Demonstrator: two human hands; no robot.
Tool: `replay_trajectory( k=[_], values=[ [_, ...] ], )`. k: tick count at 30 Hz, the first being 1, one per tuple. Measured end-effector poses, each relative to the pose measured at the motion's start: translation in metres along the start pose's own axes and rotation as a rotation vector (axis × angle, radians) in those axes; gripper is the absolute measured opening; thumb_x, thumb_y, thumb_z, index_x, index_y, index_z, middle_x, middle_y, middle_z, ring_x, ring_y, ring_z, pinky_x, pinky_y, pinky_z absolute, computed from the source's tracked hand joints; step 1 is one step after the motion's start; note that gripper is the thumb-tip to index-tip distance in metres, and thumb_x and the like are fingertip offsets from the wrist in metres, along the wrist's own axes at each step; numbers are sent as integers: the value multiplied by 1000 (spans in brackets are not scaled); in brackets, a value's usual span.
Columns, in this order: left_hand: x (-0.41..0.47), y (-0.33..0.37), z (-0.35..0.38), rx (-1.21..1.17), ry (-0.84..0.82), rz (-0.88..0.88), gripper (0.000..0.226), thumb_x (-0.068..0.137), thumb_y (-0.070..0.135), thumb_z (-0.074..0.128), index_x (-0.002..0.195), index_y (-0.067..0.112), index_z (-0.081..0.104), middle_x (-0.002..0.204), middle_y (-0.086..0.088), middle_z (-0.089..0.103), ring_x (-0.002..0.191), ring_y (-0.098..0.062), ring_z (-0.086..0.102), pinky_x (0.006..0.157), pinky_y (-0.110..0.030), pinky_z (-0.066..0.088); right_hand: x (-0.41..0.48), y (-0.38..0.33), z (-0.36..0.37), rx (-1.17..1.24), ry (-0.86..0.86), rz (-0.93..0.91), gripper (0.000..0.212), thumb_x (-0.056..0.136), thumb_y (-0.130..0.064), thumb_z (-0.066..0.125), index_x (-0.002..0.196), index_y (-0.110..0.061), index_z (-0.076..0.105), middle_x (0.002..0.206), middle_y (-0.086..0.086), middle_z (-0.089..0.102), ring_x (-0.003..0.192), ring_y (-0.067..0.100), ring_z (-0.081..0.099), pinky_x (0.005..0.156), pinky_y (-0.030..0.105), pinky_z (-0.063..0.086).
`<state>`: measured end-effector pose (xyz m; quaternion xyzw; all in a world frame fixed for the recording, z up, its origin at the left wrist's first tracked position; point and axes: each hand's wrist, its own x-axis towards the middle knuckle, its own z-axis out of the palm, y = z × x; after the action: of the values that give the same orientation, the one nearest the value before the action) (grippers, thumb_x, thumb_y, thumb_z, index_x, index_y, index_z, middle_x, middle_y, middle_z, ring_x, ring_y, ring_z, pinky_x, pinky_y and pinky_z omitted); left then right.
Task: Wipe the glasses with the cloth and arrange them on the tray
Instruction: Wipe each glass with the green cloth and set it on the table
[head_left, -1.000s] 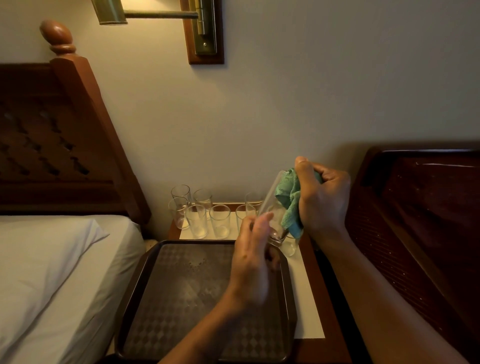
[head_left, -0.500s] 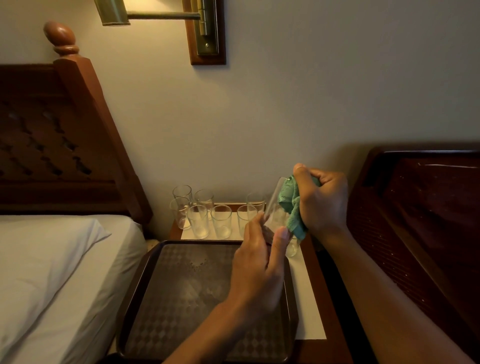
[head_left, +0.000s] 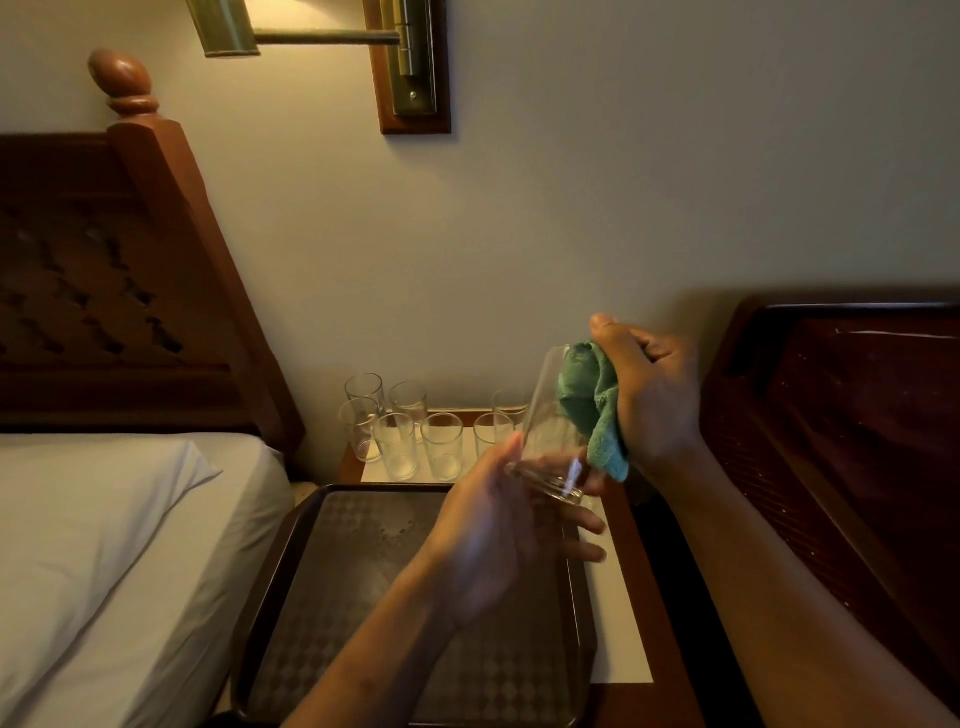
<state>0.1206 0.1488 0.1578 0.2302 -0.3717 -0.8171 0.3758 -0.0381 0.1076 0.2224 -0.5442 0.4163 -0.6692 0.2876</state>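
1. The left hand (head_left: 498, 525) grips one glass (head_left: 545, 415) by its base, fingers curled under it. The glass is tilted and held above the far right corner of the tray (head_left: 363, 597).
2. The right hand (head_left: 652, 395) is closed round a bunched green cloth (head_left: 592, 405), thumb up, and presses it against the upper part of the glass.
3. This looks like the wiping step, and an early one: no glass stands on any part of the tray that shows.
4. The other glasses (head_left: 415, 441) stand upright in a cluster on the bench (head_left: 621, 623), just behind the far edge of the tray. I count about seven of them.
5. So, by my judgement, nearly all the work is left. This glass has to be finished and set down on the tray, then each of the others wiped and set beside it.
6. Hard to make out:
   - The cloth may be pushed into the mouth of the glass or may only rub its outside. The clear wall and dim light leave that uncertain.
   - The held glass and the hands cover the right end of the cluster behind the tray, so another glass could be hidden there.
   - The left forearm crosses the near right part of the tray, and the picture cuts off the tray's near edge.
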Motion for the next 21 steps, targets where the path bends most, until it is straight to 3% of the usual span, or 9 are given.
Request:
replay_trajectory(
  k=[3,6,7,9,10,12,15,18,21],
  values=[
    [4,4,6,382,240,211,47,98,52,41,122,21,66,105,-4,74,88,-14,70,78,-28,59,-3,3,-1,-171,-122,13,53,102,-43,66,56,-18,58,52,-2,50,47,12,51,47,27,42],
    [8,3,18,486,236,336,36,97,55,42,118,32,59,107,11,70,93,0,65,79,-11,52,-9,-1,6,-168,-135,32,45,91,-54,74,66,-18,60,58,-1,56,52,8,58,50,22,48],
    [9,3,21,456,222,354,37,95,53,43,122,33,58,110,17,70,99,4,65,83,-11,52,-9,-3,8,-121,-112,35,41,87,-53,76,72,-18,60,61,-3,58,56,8,60,53,21,50],
    [9,4,23,333,216,350,47,93,49,54,133,24,58,122,5,71,112,-12,67,91,-27,57,-11,-5,14,47,-12,107,35,82,-49,79,84,-17,65,73,-3,65,68,11,65,61,26,55],
    [9,4,24,253,213,334,54,90,49,61,135,19,58,120,-5,71,106,-23,68,86,-34,58,-13,-5,17,158,69,178,37,81,-48,78,92,-14,68,80,1,69,75,15,68,67,31,58],
    [8,4,25,82,204,307,68,82,53,71,138,15,58,106,-14,66,87,-27,63,70,-38,55,-16,-2,20,382,268,305,45,88,-47,71,110,-7,69,93,7,73,86,21,72,76,39,61],
    [9,7,20,-19,265,322,68,79,54,73,138,20,63,107,-14,64,91,-29,61,75,-42,54,-25,3,12,492,487,357,46,101,-43,62,124,-3,66,102,11,71,91,24,72,76,37,62],
    [16,12,13,78,391,361,51,85,54,71,127,25,72,123,-7,67,110,-31,60,99,-53,49,-47,10,15,361,332,354,32,100,-36,64,122,-14,68,104,7,72,93,23,71,80,38,59],
    [22,11,17,211,448,393,53,87,50,63,133,22,65,105,-11,68,98,-26,66,93,-46,53,-81,22,29,181,80,352,53,99,-50,63,148,-32,54,125,-6,73,114,10,72,94,30,59]
  ],
)
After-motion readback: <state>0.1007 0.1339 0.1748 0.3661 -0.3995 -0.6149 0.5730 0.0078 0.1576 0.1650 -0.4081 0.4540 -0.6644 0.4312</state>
